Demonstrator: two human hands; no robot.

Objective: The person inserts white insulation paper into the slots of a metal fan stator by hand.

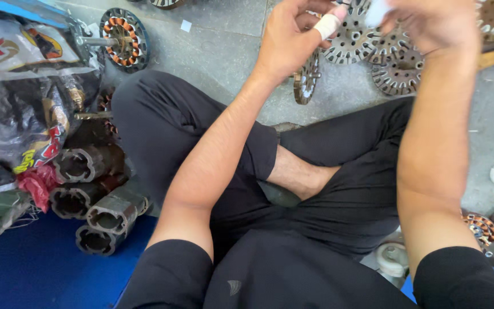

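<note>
Bandaged left hand [293, 40], right hand [430, 23] above round slotted steel stator discs [398, 71]

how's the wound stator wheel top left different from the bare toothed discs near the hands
The wound stator carries orange copper coils and sits on a shaft; the bare discs show only empty metal teeth, no shaft. The stator lies alone at the upper left; the discs overlap in a heap beyond the left hand and right hand. Both are round, slotted and on the concrete floor.
</note>
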